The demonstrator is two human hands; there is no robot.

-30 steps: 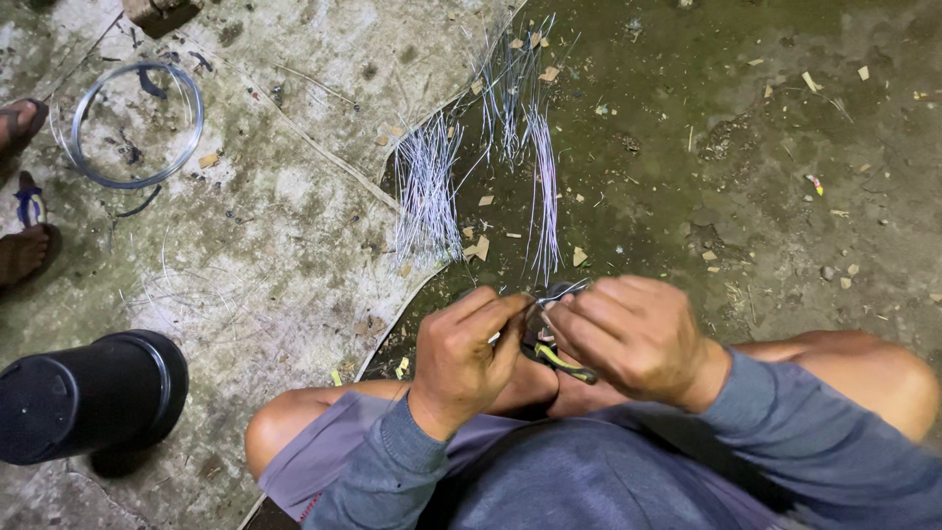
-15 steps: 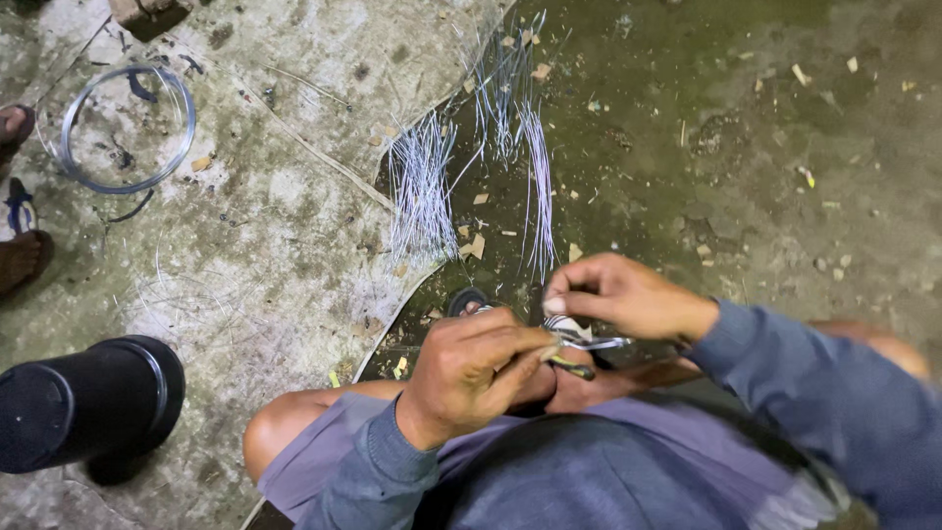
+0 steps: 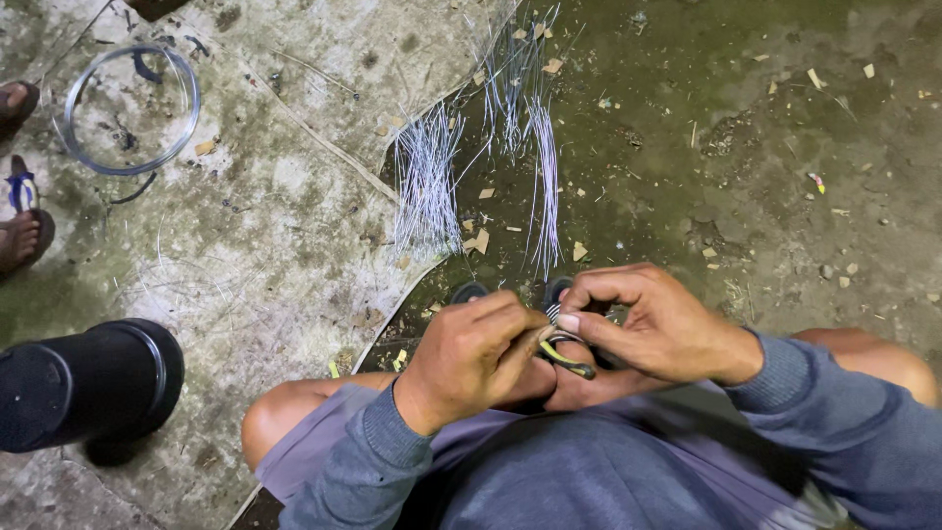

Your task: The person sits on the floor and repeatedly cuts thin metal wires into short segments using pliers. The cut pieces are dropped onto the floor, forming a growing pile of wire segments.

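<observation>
I squat over a dirty concrete floor, both hands close together in front of my knees. My left hand (image 3: 471, 355) is closed around a small tool with a yellow-and-black handle (image 3: 567, 361). My right hand (image 3: 655, 326) pinches a thin silvery wire (image 3: 557, 338) right at the tool's tip, and the two hands touch. Just beyond my hands lie two bundles of cut silvery wire pieces, one bundle (image 3: 426, 186) to the left and another bundle (image 3: 543, 177) to the right. My feet in dark sandals (image 3: 469, 292) show under the hands.
A coil of wire (image 3: 128, 108) lies at the far left on a pale sheet (image 3: 275, 226). A black cylindrical container (image 3: 88, 385) lies on its side at the lower left. Another person's sandalled feet (image 3: 20, 221) are at the left edge. Small wood chips litter the floor.
My right hand, which had lifted up and away pulling the wire half a second ago, has come back down against my left hand at the tool.
</observation>
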